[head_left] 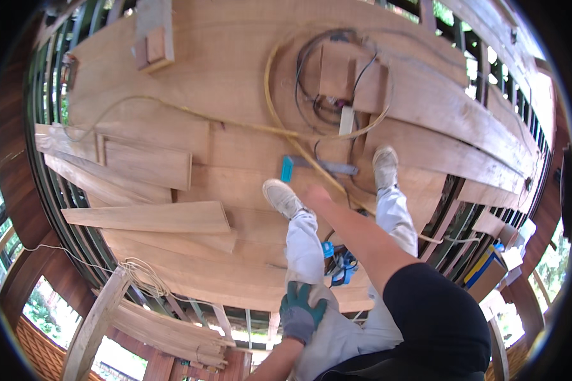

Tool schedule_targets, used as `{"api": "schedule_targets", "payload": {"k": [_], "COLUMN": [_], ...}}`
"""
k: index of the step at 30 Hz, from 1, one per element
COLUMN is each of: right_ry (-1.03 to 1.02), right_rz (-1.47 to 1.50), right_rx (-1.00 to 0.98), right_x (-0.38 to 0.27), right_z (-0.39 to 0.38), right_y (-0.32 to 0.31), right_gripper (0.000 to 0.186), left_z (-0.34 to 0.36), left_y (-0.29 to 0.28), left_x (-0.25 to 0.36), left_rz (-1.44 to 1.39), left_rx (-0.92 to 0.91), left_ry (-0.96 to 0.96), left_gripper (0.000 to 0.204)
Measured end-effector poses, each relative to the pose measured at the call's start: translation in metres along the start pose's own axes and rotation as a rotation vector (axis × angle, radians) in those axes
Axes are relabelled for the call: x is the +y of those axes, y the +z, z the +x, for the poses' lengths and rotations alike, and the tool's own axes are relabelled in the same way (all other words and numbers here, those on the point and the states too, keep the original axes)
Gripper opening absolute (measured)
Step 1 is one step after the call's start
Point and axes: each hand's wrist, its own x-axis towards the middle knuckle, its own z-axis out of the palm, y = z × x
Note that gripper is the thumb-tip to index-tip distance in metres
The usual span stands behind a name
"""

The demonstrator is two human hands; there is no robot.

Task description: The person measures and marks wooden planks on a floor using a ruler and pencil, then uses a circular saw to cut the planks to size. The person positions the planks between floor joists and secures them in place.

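My left hand (303, 312), in a green and grey glove, rests on my left leg near the knee with its fingers spread. My right arm stretches down between my legs, and my bare right hand (316, 195) is low beside my left shoe (282, 197). That hand is blurred, so its fingers and anything in them cannot be made out. Just beyond it on the plywood lies a long grey tool with a teal end (287, 169). Next to the hand runs a yellow hose (327, 173). A blue and black power tool (343, 268) sits between my legs, partly hidden by my right arm.
Plywood sheets (235, 76) cover the joists, with open gaps along the edges. Loose boards (146, 217) lie at the left and long planks (451, 149) at the right. Coiled hose and dark cables (302, 76) surround wood blocks ahead. A cardboard box (486, 274) stands at the right.
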Motion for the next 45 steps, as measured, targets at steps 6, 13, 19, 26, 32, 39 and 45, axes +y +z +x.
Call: {"api": "schedule_targets", "payload": {"k": [6,13,19,26,32,39,45], "right_ry": [0.488,0.31,-0.246,-0.482,-0.048,0.619,0.899], "right_rz": [0.455,0.393,0.338,0.659,0.88,1.185,1.377], "right_rx": [0.381,0.279,-0.035,0.018,0.088,0.716,0.672], "right_x": [-0.073,-0.074,-0.066,0.002,0.169,0.344,0.407], "right_z": [0.102,0.053,-0.098,-0.323,-0.491,-0.598,-0.704], "right_y": [0.034,0.019,-0.01,-0.102,-0.119,-0.022,0.055], "right_gripper": [0.066,0.063,0.068,0.051,0.062,0.06,0.06], "left_z": [0.008,0.014,0.041,0.084,0.086,0.06,0.065], "left_y": [-0.013,-0.023,-0.05,-0.087,-0.121,-0.108,-0.034], "left_x": [-0.011,-0.023,-0.029,0.008,0.103,0.279,0.484], "left_rz": [-0.066,-0.009,0.104,0.549,0.998,1.297,1.402], "left_rx": [0.035,0.042,-0.052,-0.336,-0.493,-0.48,-0.296], "left_ry": [0.013,0.104,0.224,0.257,0.204,0.326,0.774], "left_gripper": [0.057,0.053,0.053,0.072,0.083,0.049,0.025]}}
